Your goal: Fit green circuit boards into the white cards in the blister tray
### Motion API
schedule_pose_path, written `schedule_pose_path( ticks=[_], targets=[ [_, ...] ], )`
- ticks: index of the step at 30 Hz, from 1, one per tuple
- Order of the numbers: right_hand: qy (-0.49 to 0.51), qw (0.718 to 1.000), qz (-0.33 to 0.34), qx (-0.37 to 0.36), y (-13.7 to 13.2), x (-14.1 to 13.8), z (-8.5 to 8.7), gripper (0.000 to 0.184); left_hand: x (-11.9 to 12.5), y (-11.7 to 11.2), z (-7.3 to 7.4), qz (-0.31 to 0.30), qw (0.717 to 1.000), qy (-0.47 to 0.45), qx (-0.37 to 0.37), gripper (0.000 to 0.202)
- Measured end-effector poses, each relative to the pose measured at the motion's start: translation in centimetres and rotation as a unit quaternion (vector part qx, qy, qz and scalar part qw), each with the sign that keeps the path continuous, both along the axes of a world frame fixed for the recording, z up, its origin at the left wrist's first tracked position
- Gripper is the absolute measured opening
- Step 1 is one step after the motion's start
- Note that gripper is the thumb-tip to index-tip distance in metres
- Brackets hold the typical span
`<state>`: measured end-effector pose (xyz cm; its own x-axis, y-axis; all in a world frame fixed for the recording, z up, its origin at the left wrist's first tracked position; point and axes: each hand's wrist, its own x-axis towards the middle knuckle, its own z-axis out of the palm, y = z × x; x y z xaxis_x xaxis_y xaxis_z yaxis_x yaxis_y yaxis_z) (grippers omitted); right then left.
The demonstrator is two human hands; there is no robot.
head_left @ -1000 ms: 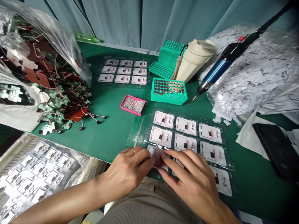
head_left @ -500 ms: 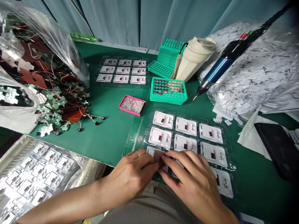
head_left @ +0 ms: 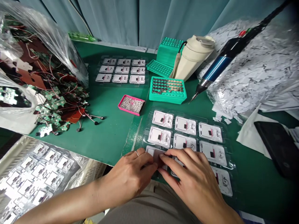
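Still working the front-left card (head_left: 153, 153) of the clear blister tray (head_left: 137, 133): left hand (head_left: 127, 180), ringed, and right hand (head_left: 193, 183) are closing narrowly on it from either side, fingertips (head_left: 162, 155) meeting over it, barely shifted from a moment ago. Tray is sitting by the tabletop's (head_left: 105, 143) near edge, right of centre.

grey-blue curtains (head_left: 112, 21) hang in long folds right behind the bench (head_left: 102, 140), its green top ending in a pale edge along them.
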<state>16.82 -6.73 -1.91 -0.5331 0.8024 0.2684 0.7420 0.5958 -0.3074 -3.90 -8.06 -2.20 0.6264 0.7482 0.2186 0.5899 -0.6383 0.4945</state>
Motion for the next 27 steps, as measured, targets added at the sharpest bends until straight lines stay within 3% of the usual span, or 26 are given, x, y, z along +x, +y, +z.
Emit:
schedule_pose_path(
  ticks=[10,17,20,25,27],
  targets=[
    [0.014,0.999,0.010,-0.038,0.5,0.3,-0.2,0.016,-0.3,0.1,0.1,-0.012,0.999,0.035,-0.012,0.022],
    [-0.014,0.999,0.004,-0.034,0.3,0.1,-0.1,0.012,-0.1,-0.2,0.2,-0.013,0.996,0.085,0.030,0.025],
    [-0.011,0.999,0.009,-0.049,0.5,0.3,-0.1,0.012,-0.4,-0.1,0.5,-0.025,0.995,0.081,0.047,0.028],
    [-0.007,0.998,0.015,-0.058,0.7,0.5,-0.1,0.012,-1.3,0.6,0.6,-0.057,0.997,0.051,0.013,0.028],
    [-0.013,0.998,0.021,-0.053,0.6,0.4,-0.1,0.011,-1.2,0.3,0.3,-0.053,0.996,0.060,0.048,0.028]
  ],
)
